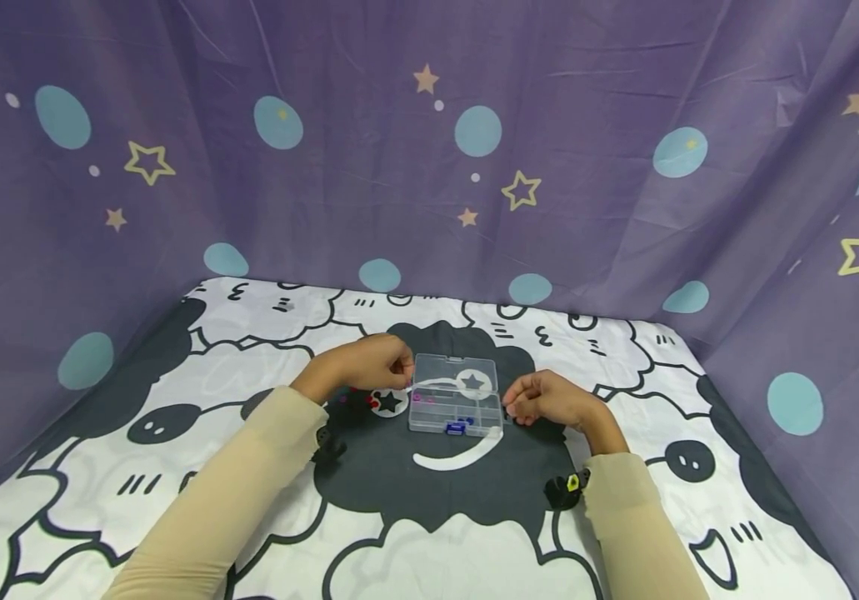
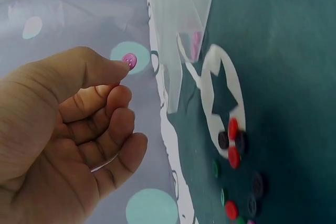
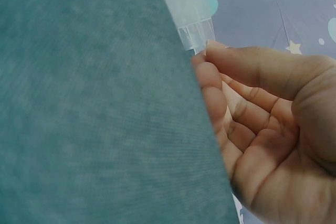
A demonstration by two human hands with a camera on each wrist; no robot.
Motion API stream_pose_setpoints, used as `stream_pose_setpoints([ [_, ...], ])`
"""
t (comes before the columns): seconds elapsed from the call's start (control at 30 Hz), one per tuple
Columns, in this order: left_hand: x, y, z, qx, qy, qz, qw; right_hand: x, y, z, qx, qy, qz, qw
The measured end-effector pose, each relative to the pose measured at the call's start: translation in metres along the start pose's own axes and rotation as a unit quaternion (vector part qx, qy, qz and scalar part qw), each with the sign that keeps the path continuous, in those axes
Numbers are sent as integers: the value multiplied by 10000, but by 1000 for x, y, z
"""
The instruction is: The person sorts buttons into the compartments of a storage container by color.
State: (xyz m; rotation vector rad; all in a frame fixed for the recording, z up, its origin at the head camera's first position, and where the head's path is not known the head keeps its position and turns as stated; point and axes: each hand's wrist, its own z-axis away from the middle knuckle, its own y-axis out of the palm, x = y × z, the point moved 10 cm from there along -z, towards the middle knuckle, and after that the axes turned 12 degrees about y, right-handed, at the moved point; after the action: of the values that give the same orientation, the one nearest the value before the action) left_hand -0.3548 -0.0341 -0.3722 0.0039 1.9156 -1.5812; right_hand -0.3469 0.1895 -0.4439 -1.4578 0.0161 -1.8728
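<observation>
My left hand (image 1: 380, 362) is raised just off the left side of a clear plastic compartment box (image 1: 436, 417), whose lid stands open at the back. In the left wrist view it pinches a small pink button (image 2: 129, 60) between thumb and forefinger, the other fingers curled. At the box's right side is my right hand (image 1: 545, 398). Its thumb and forefinger tips (image 3: 211, 48) close on the box's corner in the right wrist view. Pink buttons (image 1: 418, 397) lie in a left compartment, and blue buttons (image 1: 466, 420) lie near the front.
Loose red buttons (image 1: 372, 402) lie left of the box, with black (image 2: 257, 184) and green buttons (image 2: 216, 169) among them in the left wrist view. A cartoon-sheep cloth (image 1: 264, 500) covers the surface. Behind it hangs a purple curtain (image 1: 399, 167).
</observation>
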Motion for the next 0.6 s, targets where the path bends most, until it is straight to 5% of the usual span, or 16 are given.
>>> stream_pose_setpoints([
  [0.6, -4, 12, -24, -56, 194, -95, 9998, 0, 1, 1, 6, 46, 48, 10000],
])
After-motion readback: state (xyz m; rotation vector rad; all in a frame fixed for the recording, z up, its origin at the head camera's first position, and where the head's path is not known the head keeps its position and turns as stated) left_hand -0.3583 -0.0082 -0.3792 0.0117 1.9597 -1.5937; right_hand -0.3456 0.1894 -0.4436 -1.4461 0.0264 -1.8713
